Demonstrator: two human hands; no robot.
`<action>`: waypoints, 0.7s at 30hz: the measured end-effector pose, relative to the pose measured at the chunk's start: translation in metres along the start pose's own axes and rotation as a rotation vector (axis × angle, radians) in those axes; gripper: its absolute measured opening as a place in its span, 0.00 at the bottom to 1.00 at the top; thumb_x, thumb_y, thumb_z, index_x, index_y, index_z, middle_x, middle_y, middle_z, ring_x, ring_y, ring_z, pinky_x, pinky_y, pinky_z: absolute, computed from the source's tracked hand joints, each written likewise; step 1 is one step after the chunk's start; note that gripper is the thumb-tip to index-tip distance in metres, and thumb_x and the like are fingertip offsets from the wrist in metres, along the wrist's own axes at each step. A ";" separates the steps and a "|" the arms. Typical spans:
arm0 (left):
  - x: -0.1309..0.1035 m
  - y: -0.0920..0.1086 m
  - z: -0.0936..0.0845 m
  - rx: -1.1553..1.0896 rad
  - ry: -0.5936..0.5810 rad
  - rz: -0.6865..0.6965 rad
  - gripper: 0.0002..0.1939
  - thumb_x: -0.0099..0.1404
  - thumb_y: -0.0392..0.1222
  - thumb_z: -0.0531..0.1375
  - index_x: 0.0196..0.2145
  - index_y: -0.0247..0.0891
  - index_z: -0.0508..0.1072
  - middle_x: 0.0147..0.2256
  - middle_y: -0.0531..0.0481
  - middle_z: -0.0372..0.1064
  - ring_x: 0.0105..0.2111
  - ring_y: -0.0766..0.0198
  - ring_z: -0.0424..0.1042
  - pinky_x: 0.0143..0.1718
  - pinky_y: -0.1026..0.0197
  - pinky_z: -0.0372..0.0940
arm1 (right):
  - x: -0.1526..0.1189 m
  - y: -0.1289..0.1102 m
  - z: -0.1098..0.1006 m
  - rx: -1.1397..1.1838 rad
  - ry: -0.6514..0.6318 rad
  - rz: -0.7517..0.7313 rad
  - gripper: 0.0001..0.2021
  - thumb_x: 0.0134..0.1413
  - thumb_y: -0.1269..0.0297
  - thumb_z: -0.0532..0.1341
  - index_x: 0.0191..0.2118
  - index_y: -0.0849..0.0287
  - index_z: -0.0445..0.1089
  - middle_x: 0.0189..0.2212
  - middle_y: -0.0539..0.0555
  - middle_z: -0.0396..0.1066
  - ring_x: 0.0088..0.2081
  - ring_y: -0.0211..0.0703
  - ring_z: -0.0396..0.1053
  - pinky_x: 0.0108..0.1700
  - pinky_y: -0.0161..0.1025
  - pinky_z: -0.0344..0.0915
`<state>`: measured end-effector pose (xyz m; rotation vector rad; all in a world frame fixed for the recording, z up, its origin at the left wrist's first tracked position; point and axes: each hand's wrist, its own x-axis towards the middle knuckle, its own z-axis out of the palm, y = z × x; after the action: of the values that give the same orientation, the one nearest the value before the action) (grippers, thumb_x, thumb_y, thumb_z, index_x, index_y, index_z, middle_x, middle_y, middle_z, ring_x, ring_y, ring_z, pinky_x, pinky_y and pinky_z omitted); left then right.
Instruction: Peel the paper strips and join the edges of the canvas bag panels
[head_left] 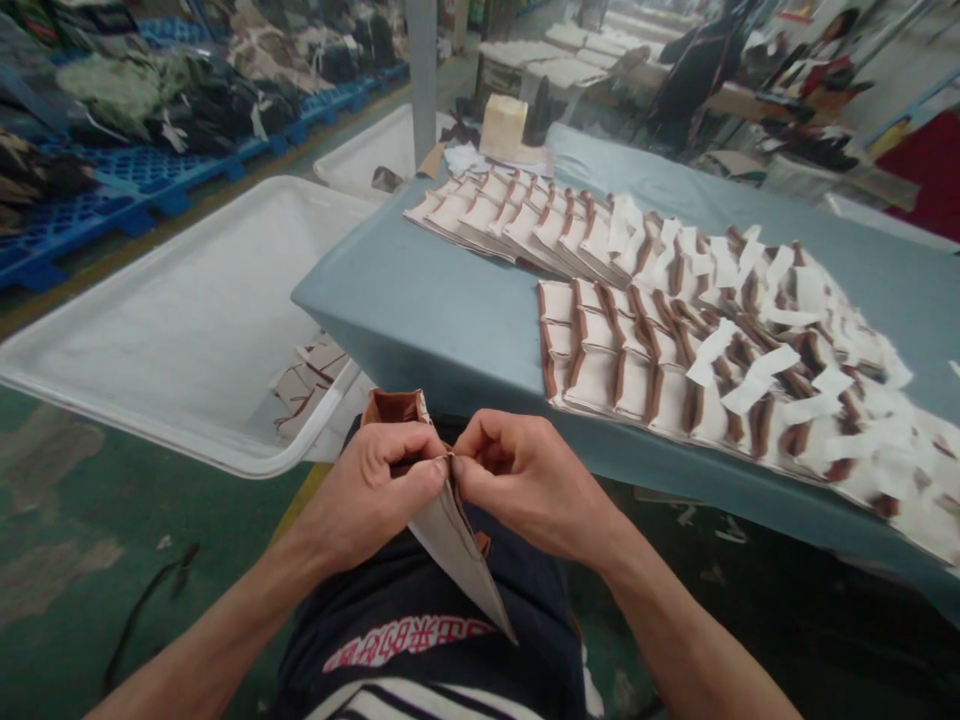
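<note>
Over my lap I hold a sewn fabric piece (450,545), pale on one face, with brown lining (395,407) showing at its upper end. My left hand (382,485) is closed on its edge, thumb and forefinger pinched together. Close beside it, my right hand (517,480) pinches the same edge, the fingertips of both hands nearly touching. Whatever small detail lies between the fingertips is too small to make out. The lower part of the piece hangs down to a point over my dark apron (435,600).
On the blue-covered table (420,310) lie two overlapping rows of similar brown-edged pieces (607,350), with white strips (757,380) on many. A large white bin (187,300) stands at the left, with some pieces inside. Blue pallets (172,185) carry fabric bundles behind it.
</note>
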<state>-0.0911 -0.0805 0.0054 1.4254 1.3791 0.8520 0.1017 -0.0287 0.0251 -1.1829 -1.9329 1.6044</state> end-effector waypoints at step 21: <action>-0.006 0.007 -0.003 0.037 0.050 0.025 0.14 0.64 0.48 0.58 0.26 0.37 0.74 0.23 0.56 0.64 0.25 0.66 0.61 0.26 0.65 0.56 | 0.005 0.013 0.009 0.044 0.028 -0.134 0.04 0.60 0.64 0.63 0.36 0.55 0.68 0.26 0.44 0.71 0.25 0.34 0.66 0.28 0.32 0.60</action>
<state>-0.0921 -0.0853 0.0134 1.4612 1.4241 0.8882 0.0968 -0.0301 0.0095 -1.0303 -1.9059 1.5449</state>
